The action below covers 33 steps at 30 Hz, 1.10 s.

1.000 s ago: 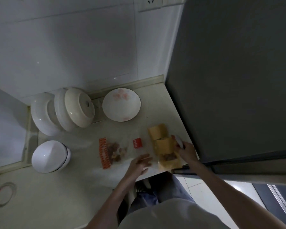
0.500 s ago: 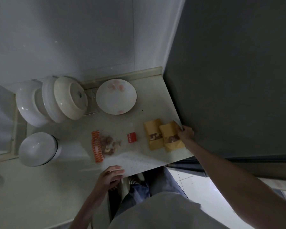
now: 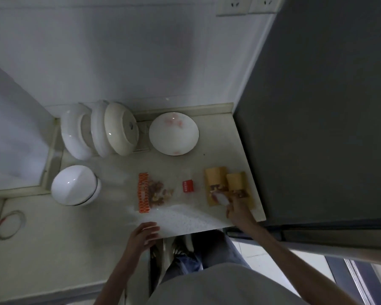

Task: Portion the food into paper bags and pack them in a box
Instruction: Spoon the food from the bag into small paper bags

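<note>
Fingers of the right hand (image 3: 238, 209) pinch a small pale thing (image 3: 220, 198) over the two paper bags (image 3: 226, 186); it is too blurry to tell what the thing is. The two brown bags lie side by side, touching, near the right edge of the surface (image 3: 110, 219), next to the dark fridge (image 3: 317, 106). Each bag has a little window with brown food showing. The left hand (image 3: 142, 235) rests on the front edge of the surface with its fingers loose and holds nothing. A small red packet (image 3: 188, 186) lies just left of the bags. Further left, in the middle of the surface, lies a clear food bag (image 3: 154, 192) with an orange strip and brown snacks inside. At the back, a white plate (image 3: 174, 133) with pink marks lies flat. Beside it, white dishes (image 3: 99, 130) stand on edge near the back left corner. A white bowl (image 3: 76, 185) sits upside down at the left edge.
</note>
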Available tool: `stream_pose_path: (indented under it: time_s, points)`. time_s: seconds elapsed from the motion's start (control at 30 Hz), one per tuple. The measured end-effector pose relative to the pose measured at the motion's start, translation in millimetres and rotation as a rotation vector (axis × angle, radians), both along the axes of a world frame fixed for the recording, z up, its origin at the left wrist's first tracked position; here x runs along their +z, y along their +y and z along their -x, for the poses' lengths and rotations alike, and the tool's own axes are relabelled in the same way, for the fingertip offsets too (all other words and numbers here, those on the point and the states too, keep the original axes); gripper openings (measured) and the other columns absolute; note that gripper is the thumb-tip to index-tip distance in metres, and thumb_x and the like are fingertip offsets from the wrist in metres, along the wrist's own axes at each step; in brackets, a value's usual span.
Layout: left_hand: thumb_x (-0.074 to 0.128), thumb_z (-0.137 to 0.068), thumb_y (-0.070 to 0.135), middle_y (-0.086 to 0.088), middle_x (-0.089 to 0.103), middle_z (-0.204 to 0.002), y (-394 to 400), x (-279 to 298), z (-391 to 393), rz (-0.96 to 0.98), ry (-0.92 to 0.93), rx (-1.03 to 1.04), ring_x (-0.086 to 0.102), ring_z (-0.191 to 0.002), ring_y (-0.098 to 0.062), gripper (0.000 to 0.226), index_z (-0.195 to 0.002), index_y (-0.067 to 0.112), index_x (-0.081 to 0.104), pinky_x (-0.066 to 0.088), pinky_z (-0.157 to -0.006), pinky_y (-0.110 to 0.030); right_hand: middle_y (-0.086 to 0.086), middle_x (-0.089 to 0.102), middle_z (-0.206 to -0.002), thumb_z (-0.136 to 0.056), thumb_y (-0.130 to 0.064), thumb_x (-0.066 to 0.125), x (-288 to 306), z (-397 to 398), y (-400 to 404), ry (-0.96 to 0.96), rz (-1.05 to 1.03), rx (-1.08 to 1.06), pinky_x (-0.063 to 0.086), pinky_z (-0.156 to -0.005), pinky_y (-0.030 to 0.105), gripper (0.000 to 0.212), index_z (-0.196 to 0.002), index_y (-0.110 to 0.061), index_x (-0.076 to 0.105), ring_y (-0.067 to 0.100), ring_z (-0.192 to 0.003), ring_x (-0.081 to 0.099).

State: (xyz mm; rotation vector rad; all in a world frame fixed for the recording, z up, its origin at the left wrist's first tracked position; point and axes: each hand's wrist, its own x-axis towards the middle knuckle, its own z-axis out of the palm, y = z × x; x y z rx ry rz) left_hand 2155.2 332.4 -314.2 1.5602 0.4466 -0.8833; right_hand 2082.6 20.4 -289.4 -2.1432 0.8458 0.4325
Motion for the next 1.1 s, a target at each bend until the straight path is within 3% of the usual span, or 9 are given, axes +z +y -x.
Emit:
stream_pose_path:
  time_s: [0.1, 0.23, 0.33, 0.47, 0.67, 0.8, 0.93, 1.03, 1.1]
  points:
    - [0.046, -0.096, 0.000, -0.018, 0.068, -0.105, 11.4, 8.3, 4.8, -0.024, -0.032, 0.065, 0.065, -0.084, -0.025, 0.021, -0.112, 0.000, 0.061, 0.048, -0.078, -0.033, 0.005, 0.055, -0.070, -0.085, 0.000, 0.046, 7.0, 5.5, 24.4, 0.118, -0.027, 0.246, 0.034, -0.050, 0.024, 0.017, -0.076, -0.011, 0.055, 0.022, -0.071, 0.054]
    - [0.045, -0.097, 0.000, -0.015, 0.066, -0.102, 34.5, 18.3, 28.2, -0.085, -0.069, 0.153, 0.060, -0.086, -0.025, 0.021, -0.110, 0.002, 0.061, 0.042, -0.074, -0.030, 0.000, 0.058, -0.070, -0.087, -0.008, 0.048, 24.7, -12.9, 44.3, 0.135, -0.004, 0.425, 0.029, -0.039, 0.013, 0.013, -0.084, -0.016, 0.059, 0.009, -0.057, 0.049]
    - [0.046, -0.096, -0.001, -0.014, 0.066, -0.101, 55.1, 22.1, 56.6, -0.109, -0.075, 0.266, 0.058, -0.088, -0.027, 0.020, -0.109, 0.003, 0.061, 0.042, -0.073, -0.029, -0.004, 0.051, -0.062, -0.093, -0.014, 0.043, 38.6, -35.5, 60.3, 0.040, 0.020, 0.499, 0.032, -0.045, 0.020, 0.024, -0.073, -0.024, 0.051, 0.007, -0.052, 0.045]
    - [0.045, -0.095, -0.003, -0.011, 0.066, -0.097, 75.1, 28.1, 100.7, -0.144, -0.074, 0.405, 0.058, -0.080, -0.020, 0.021, -0.103, 0.006, 0.062, 0.039, -0.067, -0.027, -0.001, 0.047, -0.062, -0.097, -0.014, 0.041, 47.0, -59.9, 83.9, -0.038, 0.052, 0.580, 0.033, -0.049, 0.021, 0.027, -0.072, -0.017, 0.051, 0.009, -0.052, 0.043]
    - [0.049, -0.090, -0.005, -0.007, 0.069, -0.092, 81.6, 33.3, 193.5, -0.237, -0.099, 0.634, 0.061, -0.081, -0.022, 0.024, -0.093, 0.010, 0.066, 0.043, -0.068, -0.029, -0.008, 0.039, -0.062, -0.090, -0.007, 0.048, 42.5, -57.6, 98.9, 0.057, 0.163, 0.871, 0.029, -0.050, 0.016, 0.033, -0.062, -0.022, 0.037, 0.005, -0.057, 0.040]
    - [0.048, -0.093, -0.001, -0.015, 0.067, -0.101, 59.0, 45.3, 264.9, -0.250, -0.073, 0.806, 0.061, -0.090, -0.029, 0.020, -0.096, 0.009, 0.064, 0.045, -0.074, -0.034, -0.003, 0.049, -0.071, -0.094, -0.016, 0.046, 38.2, -25.9, 83.4, 0.178, 0.168, 1.030, 0.037, -0.070, 0.024, 0.030, -0.064, -0.021, 0.044, 0.017, -0.078, 0.050]
    - [0.055, -0.092, 0.010, -0.016, 0.071, -0.103, 23.6, 56.0, 340.3, -0.229, -0.047, 0.959, 0.067, -0.096, -0.037, 0.017, -0.105, 0.004, 0.063, 0.050, -0.083, -0.041, -0.004, 0.053, -0.054, -0.086, -0.020, 0.057, 36.9, 9.5, 63.0, 0.158, 0.107, 1.037, 0.034, -0.044, 0.017, 0.032, -0.055, -0.015, 0.051, 0.011, -0.051, 0.050]
    - [0.055, -0.092, 0.012, -0.004, 0.074, -0.098, -3.8, 55.5, 396.4, -0.279, -0.023, 1.032, 0.066, -0.095, -0.026, 0.015, -0.103, 0.011, 0.065, 0.047, -0.084, -0.040, 0.003, 0.059, -0.057, -0.080, -0.028, 0.053, 26.6, 30.3, 66.1, 0.130, 0.085, 1.053, 0.035, -0.047, 0.024, 0.030, -0.053, -0.013, 0.052, 0.015, -0.053, 0.054]
    - [0.049, -0.095, 0.006, -0.007, 0.071, -0.101, -18.9, 50.9, 432.1, -0.290, 0.020, 1.113, 0.063, -0.091, -0.026, 0.018, -0.103, 0.011, 0.065, 0.046, -0.080, -0.038, 0.002, 0.056, -0.056, -0.080, -0.021, 0.053, 18.4, 47.5, 69.5, 0.132, 0.076, 1.116, 0.033, -0.044, 0.022, 0.031, -0.051, -0.016, 0.048, 0.018, -0.053, 0.054]
